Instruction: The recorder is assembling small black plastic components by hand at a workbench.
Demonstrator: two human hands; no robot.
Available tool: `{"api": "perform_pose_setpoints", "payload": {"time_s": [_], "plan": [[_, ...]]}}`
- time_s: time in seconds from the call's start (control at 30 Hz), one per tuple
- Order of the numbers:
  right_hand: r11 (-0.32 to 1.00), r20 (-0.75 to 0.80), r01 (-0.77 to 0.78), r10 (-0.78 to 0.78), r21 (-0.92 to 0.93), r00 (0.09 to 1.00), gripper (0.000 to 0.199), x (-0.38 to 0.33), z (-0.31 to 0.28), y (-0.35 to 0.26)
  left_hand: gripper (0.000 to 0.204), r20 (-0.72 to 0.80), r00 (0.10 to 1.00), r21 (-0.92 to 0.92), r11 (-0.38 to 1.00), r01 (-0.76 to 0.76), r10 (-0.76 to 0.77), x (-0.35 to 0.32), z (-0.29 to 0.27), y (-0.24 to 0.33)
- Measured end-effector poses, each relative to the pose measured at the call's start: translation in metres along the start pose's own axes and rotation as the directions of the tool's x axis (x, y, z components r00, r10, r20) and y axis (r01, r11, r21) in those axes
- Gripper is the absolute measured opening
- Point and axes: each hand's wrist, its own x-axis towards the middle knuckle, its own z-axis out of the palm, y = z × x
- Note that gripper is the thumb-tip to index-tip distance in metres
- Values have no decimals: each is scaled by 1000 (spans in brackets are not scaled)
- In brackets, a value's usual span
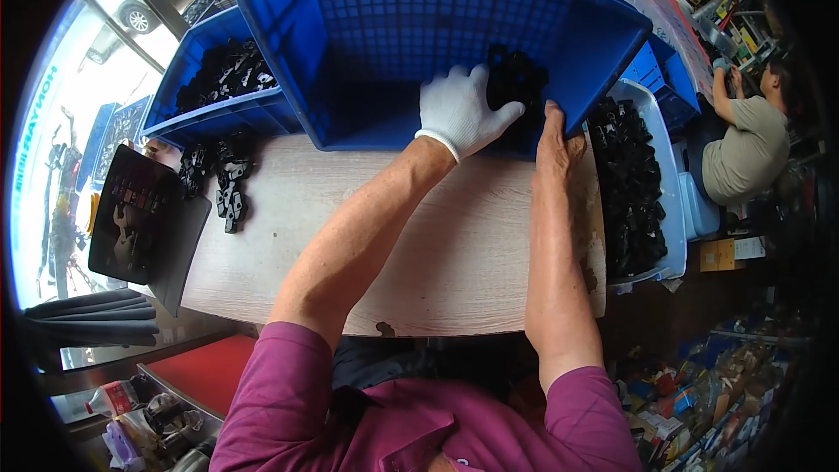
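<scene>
The white-gloved left hand lies spread inside a tilted blue crate, beside black parts; contact with them is hard to tell. The bare right hand grips the crate's near rim. Loose black pieces lie on the desk near a dark screen.

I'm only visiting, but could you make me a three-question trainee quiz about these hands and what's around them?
1. True or false: the left hand is bare.
2. Which hand grips the edge of the large blue bin: A) left; B) right?
3. Fill in: the parts heaped inside that bin are ____ in colour.

Key: 1. False, it wears a white glove. 2. B, the right hand. 3. Black.
</scene>
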Motion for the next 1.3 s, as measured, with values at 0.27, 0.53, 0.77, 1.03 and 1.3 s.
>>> {"api": "perform_pose_setpoints", "payload": {"time_s": [0.27, 0.53, 0.77, 1.03, 1.3], "plan": [[1000, -39, -19, 19, 1, 999, 48, -6, 6, -5, 64, -192, 975, -9, 994, -113, 109, 2, 16, -11], [994, -44, 38, -34, 103, 998, 44, -7, 6, -7, 55, -171, 981, -23, 996, -91, 86, -1, 14, -14], [994, -47, 12, -7, 107, 999, 42, -7, 6, -6, 38, -166, 981, -80, 990, -118, 103, -18, 6, -15], [987, -65, 101, -93, 128, 994, 37, -6, 10, -4, 28, -181, 955, -150, 953, -264, 236, -42, -6, -15], [982, -39, 81, -75, 172, 996, 37, -7, 7, -7, 43, -224, 951, -201, 945, -258, 212, -45, -19, -12]]}}
